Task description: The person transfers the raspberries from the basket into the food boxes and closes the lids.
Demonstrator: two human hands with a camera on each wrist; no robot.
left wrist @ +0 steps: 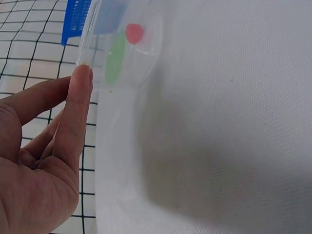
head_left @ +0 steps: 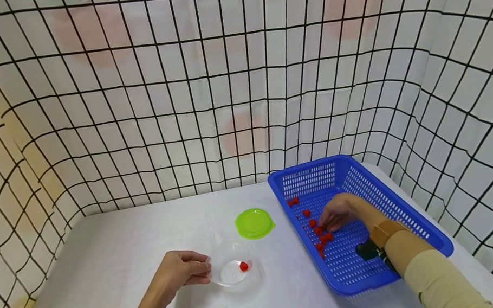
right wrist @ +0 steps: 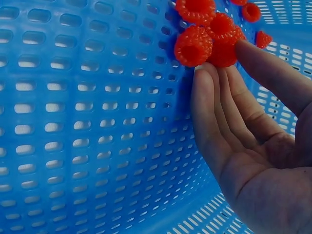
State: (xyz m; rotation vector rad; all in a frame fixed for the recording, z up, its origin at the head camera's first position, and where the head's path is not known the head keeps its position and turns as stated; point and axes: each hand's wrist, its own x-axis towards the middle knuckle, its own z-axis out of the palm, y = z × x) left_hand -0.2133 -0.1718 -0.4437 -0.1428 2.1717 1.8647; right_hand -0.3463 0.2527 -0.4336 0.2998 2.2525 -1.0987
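Observation:
My left hand (head_left: 182, 271) pinches the rim of a clear plastic bowl (head_left: 250, 285) between thumb and fingers. One red raspberry (head_left: 244, 266) lies inside that bowl. Over in the blue basket (head_left: 373, 281), my right hand (head_left: 339, 210) reaches down among several raspberries (head_left: 314, 223) along the left side. The right wrist view has the thumb and fingertips on either side of one raspberry (right wrist: 224, 52), pinching it. Other berries (right wrist: 194, 46) crowd against it, and the hand partly hides them in the head view.
A bright green lid (head_left: 254, 223) lies flat on the white-covered table (head_left: 115, 254), behind the bowl and left of the basket. Black netting (head_left: 210, 89) over white sheets closes off the back and both sides. The basket's raised, perforated walls surround the right hand.

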